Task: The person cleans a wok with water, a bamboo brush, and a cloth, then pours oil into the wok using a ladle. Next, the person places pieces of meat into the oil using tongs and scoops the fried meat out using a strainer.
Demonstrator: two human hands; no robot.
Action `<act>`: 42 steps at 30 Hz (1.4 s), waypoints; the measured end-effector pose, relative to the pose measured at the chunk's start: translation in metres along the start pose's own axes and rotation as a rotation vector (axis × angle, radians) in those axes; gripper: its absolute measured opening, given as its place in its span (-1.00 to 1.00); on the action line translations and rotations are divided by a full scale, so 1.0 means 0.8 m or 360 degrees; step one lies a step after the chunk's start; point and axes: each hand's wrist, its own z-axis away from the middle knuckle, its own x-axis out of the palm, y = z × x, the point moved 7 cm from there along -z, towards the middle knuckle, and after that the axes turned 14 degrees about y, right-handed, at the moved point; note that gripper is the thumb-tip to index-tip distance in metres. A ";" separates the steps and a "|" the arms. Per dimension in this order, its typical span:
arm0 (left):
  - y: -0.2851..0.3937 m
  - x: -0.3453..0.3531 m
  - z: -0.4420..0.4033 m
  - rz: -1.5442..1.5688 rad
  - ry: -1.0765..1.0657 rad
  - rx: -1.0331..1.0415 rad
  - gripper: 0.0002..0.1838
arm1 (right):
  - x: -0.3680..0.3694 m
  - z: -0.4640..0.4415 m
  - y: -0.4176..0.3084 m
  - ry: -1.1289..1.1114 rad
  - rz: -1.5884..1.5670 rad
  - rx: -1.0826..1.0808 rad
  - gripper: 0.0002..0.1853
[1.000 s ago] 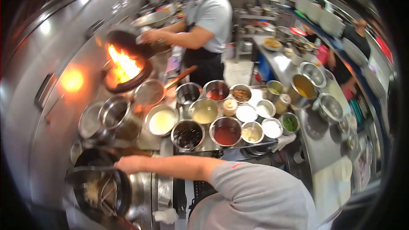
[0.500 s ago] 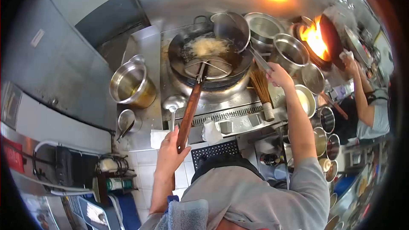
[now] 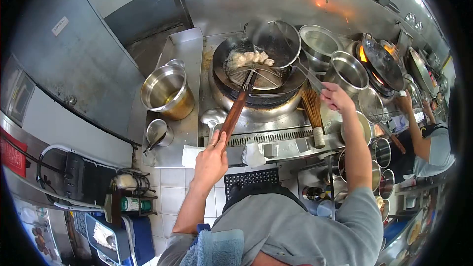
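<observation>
My left hand point(image 3: 212, 161) is closed round the long wooden handle of a wire-mesh strainer point(image 3: 268, 77), whose basket sits in a large black wok point(image 3: 220, 64). Pale, lumpy food pieces point(image 3: 251, 58) lie in the wok beside and partly over the strainer's edge. In my right hand point(image 3: 337, 97) is the metal handle of a round, deep strainer point(image 3: 290, 44), tilted over the wok's far right side. A metal ladle point(image 3: 214, 116) lies on the stove front near my left hand.
A tall pot with oil point(image 3: 180, 104) and a small metal cup point(image 3: 159, 133) stand at left. Pots point(image 3: 347, 69) and a bamboo brush point(image 3: 312, 113) are at right. A co-worker's hand point(image 3: 404, 102) is by another wok point(image 3: 383, 59) over a flame.
My left hand has slid up the wooden handle and closed on it. Pale pieces now show clumped in the wok, with less foam. The co-worker's flame is much smaller.
</observation>
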 end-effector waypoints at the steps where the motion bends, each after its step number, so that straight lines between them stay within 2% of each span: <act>1: -0.001 0.006 -0.001 0.0006 -0.0065 -0.0044 -0.43 | -0.014 -0.004 0.003 -0.0031 0.0191 -0.0078 -0.77; 4: 0.006 0.013 -0.006 0.0006 -0.0027 0.0004 -0.42 | -0.022 0.043 -0.048 0.0170 0.0862 -0.0257 -0.67; 5: 0.009 0.013 -0.004 0.0008 -0.0051 0.0009 -0.42 | -0.033 0.033 -0.045 0.0186 0.1173 -0.0472 -0.59; 9: 0.018 -0.006 -0.005 0.0009 -0.0129 0.0022 -0.41 | -0.032 0.080 -0.096 0.0334 0.1630 -0.1105 -0.53; 13: 0.002 0.004 -0.002 0.0061 -0.0126 0.0025 -0.39 | -0.030 0.130 -0.134 0.0364 0.1742 -0.1191 -0.55; 16: 0.013 -0.001 -0.004 0.0133 -0.0129 0.0006 -0.39 | -0.020 0.139 -0.146 0.0329 0.2027 -0.0944 -0.55; 17: 0.014 0.000 -0.003 0.0172 -0.0116 0.0026 -0.39 | -0.015 0.129 -0.139 0.0303 0.2035 -0.0813 -0.46; 18: 0.014 0.001 0.000 0.0216 -0.0114 0.0057 -0.40 | -0.003 0.108 -0.126 0.0197 0.2055 -0.0857 -0.53; 19: 0.010 0.003 0.003 0.0227 -0.0122 0.0085 -0.38 | 0.009 0.091 -0.114 0.0149 0.2085 -0.0750 -0.60; 20: 0.009 0.008 0.005 0.0259 -0.0137 0.0133 -0.37 | 0.015 0.070 -0.103 0.0169 0.2002 -0.0920 -0.68; 22: 0.007 0.011 0.010 0.0347 -0.0184 0.0061 -0.33 | 0.024 0.045 -0.094 0.0156 0.1960 -0.0958 -0.76; 23: 0.007 0.011 0.011 0.0359 -0.0173 0.0155 -0.33 | 0.022 0.037 -0.084 0.0258 0.1818 -0.1100 -0.78; 24: 0.008 0.010 0.013 0.0460 -0.0261 0.0165 -0.36 | 0.019 0.081 -0.107 0.0275 0.1853 -0.0950 -0.77; 25: 0.018 0.000 0.016 0.0335 -0.0278 0.0219 -0.43 | 0.014 0.083 -0.102 0.0412 0.1740 -0.1028 -0.77; 26: 0.028 -0.012 0.019 0.0188 -0.0276 0.0246 -0.48 | 0.012 0.096 -0.102 0.0380 0.1743 -0.0906 -0.77; 29: 0.063 -0.026 0.020 0.0137 -0.0385 0.0118 -0.50 | 0.026 0.089 -0.082 0.0485 0.1591 -0.0968 -0.78; 32: 0.060 -0.018 0.021 0.0080 -0.0309 0.0393 -0.48 | 0.034 0.057 -0.037 0.0529 0.1368 -0.0931 -0.72; 36: 0.076 -0.027 0.020 0.0111 -0.0315 0.0455 -0.47 | 0.030 0.062 0.006 0.0753 0.0926 -0.0788 -0.72; 38: 0.061 -0.014 0.025 0.0062 -0.0318 0.0424 -0.47 | 0.028 0.063 0.021 0.0816 0.0759 -0.0721 -0.71; 39: 0.051 -0.008 0.028 0.0030 -0.0294 0.0379 -0.46 | 0.025 0.064 0.023 0.0856 0.0787 -0.0804 -0.70; 40: 0.045 -0.004 0.028 0.0154 -0.0365 0.0159 -0.48 | 0.020 0.061 0.021 0.0865 0.0802 -0.0905 -0.69; 41: 0.013 0.015 0.031 0.0351 -0.0147 0.0148 -0.35 | 0.015 0.062 0.016 0.0826 0.0833 -0.0823 -0.67; 42: 0.011 0.014 0.028 0.0378 -0.0118 0.0170 -0.36 | 0.011 0.065 0.011 0.0786 0.0866 -0.0740 -0.65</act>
